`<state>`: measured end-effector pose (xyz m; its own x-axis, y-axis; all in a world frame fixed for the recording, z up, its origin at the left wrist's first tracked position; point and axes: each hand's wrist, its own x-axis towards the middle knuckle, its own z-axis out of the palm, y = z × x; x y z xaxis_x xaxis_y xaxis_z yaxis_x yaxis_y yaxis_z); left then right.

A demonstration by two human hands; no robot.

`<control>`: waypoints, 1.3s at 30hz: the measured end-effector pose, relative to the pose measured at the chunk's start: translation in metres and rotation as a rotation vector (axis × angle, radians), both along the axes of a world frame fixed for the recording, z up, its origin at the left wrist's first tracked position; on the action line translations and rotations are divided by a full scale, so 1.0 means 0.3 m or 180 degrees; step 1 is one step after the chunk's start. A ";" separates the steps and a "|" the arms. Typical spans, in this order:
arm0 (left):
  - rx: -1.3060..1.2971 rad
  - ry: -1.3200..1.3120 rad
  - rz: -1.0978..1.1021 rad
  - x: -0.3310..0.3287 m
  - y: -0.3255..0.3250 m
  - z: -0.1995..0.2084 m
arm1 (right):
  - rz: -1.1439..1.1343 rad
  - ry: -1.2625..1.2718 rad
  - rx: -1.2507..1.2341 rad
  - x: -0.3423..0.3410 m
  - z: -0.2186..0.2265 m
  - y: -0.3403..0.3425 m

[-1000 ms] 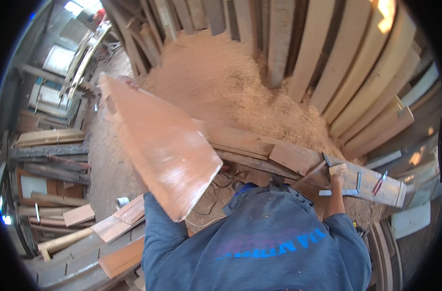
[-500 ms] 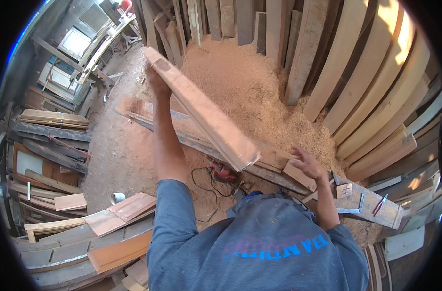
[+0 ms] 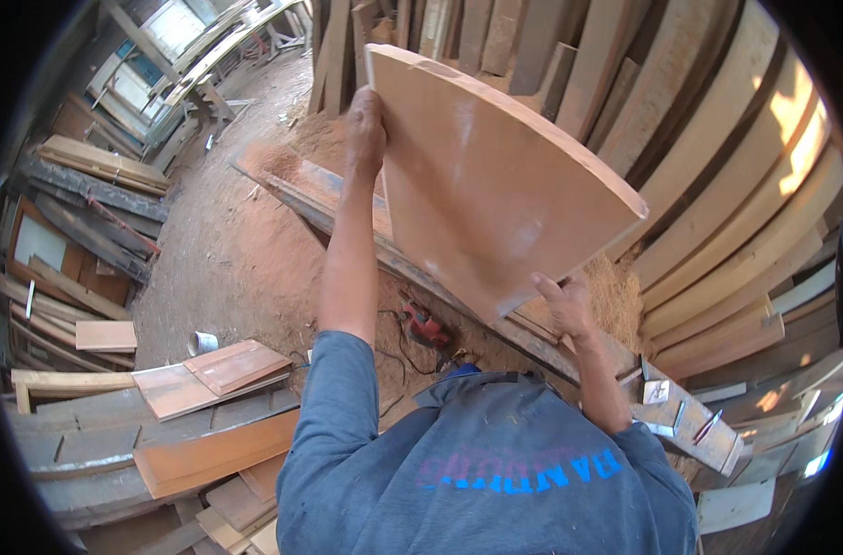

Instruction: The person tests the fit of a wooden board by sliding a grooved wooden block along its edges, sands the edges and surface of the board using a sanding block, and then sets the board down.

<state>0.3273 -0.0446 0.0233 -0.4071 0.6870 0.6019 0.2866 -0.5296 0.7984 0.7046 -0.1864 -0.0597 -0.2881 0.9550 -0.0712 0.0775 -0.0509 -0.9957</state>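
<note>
A wide, flat wooden panel [image 3: 505, 185] is held up, tilted, with its broad reddish-brown face toward me and pale smudges on it. My left hand [image 3: 367, 129] is closed round its left edge near the upper corner. At the lower right edge, my right hand [image 3: 568, 303] grips it, thumb on the face; the other fingers are partly hidden. Below the panel runs a long narrow wooden bench [image 3: 421, 276], partly covered by it. A red corded power tool [image 3: 425, 328] lies on the ground beside the bench.
Tall planks [image 3: 708, 157] lean along the right and far side, above heaped sawdust [image 3: 616, 294]. Stacked boards [image 3: 213, 375] and a white cup-like container [image 3: 201, 343] are at the lower left. A pen-like tool [image 3: 708, 427] lies on the bench's right end.
The panel has turned from edge-on to showing its broad face. My right hand, free before, has taken hold of its lower right edge. My left hand has shifted right in the view.
</note>
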 end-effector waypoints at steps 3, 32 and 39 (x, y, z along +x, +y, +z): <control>-0.0698 0.0071 -0.0337 -0.057 -0.085 -0.084 | 0.0072 -0.0131 0.0080 0.059 -0.014 0.019; -0.2212 -0.3669 -0.1614 0.186 -0.752 -1.173 | -0.0735 0.1233 -0.0290 0.059 -0.100 0.208; -0.2041 -0.3625 -0.1284 0.276 -1.030 -0.978 | -0.0521 0.1350 -0.0764 0.080 -0.198 0.087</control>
<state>0.4100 -0.3536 -0.2701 -0.1653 0.9039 -0.3946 -0.7728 0.1298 0.6212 0.7288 -0.1602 -0.1193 -0.1871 0.9611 -0.2032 -0.3588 -0.2594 -0.8966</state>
